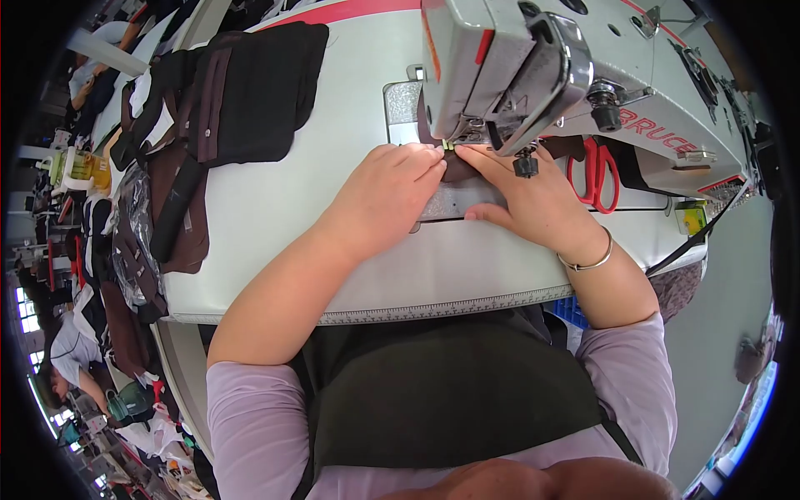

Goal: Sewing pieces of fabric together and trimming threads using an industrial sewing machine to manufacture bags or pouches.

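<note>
Under the head of a white Bruce industrial sewing machine (462,69) lies a piece of dark brown fabric (461,170), partly hidden by the machine and both hands. My left hand (400,187) rests on the left of the presser foot, its fingers bent and their tips at the fabric; whether it pinches the cloth is unclear. Flat on the right side lies my right hand (519,194), index fingertip close to the foot and thumb stretched out over the metal bed plate (456,201). A small yellow-green piece (447,145) shows between the fingertips at the foot.
Red-handled scissors (594,175) lie right of my right hand, under the machine arm. Black fabric pieces (256,94) and brown ones (187,244) are stacked at the left. A measuring tape (437,309) runs along the table's front edge. Another person (75,350) is at far left.
</note>
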A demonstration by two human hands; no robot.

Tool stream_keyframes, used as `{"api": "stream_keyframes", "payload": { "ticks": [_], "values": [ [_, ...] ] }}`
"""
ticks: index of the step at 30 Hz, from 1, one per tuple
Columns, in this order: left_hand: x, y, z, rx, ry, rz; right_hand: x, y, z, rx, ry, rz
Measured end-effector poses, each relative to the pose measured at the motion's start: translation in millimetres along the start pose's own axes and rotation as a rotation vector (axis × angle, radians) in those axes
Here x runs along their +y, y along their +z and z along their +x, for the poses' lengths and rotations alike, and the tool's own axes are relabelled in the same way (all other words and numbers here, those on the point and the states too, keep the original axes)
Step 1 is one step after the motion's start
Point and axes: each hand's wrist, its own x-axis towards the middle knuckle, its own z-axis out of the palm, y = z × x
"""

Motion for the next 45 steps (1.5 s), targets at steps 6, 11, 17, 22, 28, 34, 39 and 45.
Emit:
{"api": "stream_keyframes", "payload": {
  "ticks": [6,11,17,22,28,34,39,45],
  "values": [
    [2.6,1.2,-2.1,-0.006,-0.023,0.001,0.1,-0.5,-0.4,0.014,-0.017,-0.007],
    [3.1,1.0,-1.8,0.008,-0.027,-0.009,0.5,1.1,-0.3,0.041,-0.027,-0.011],
    [0.9,-1.9,1.3,0.017,-0.039,0.008,0.9,5.3,3.9,0.007,0.023,-0.047],
    [-1.3,-3.0,4.7,-0.010,-0.083,0.021,7.4,11.4,4.8,0.130,-0.054,-0.070],
    [-3.0,-1.1,4.3,-0.040,-0.099,0.014,7.2,8.4,6.3,-0.026,0.054,-0.041],
    [-3.7,3.0,4.6,0.047,-0.058,0.006,16.9,14.8,6.4,0.135,-0.033,0.035],
    [-4.5,2.5,4.8,0.001,-0.076,0.048,20.0,7.2,13.3,-0.017,0.205,0.186],
    [-6.9,2.3,4.1,-0.030,-0.091,0.029,20.6,14.4,15.4,0.208,0.138,0.292]
  ]
}}
